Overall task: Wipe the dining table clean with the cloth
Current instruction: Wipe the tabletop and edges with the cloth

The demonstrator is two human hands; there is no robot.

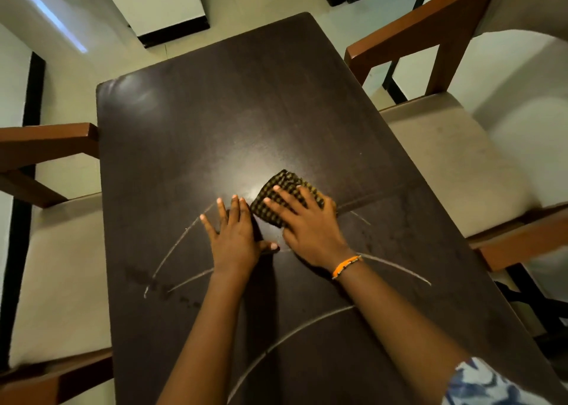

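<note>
The checked cloth [287, 197] sits mid-surface [246, 112], folded, under the right hand [310, 220], fingers [282, 195] spread flat on it, not gripping. Left hand [235, 235] beside the cloth, open, empty. Looks soft and light; probably best pressed flat from the top.

You have no readable text here, no labels, no brands, no numbers, no signs on anything.

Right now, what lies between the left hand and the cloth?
Head view: nothing. The left hand lies flat beside the cloth, fingertips about touching its edge; only dark table shows.
</note>
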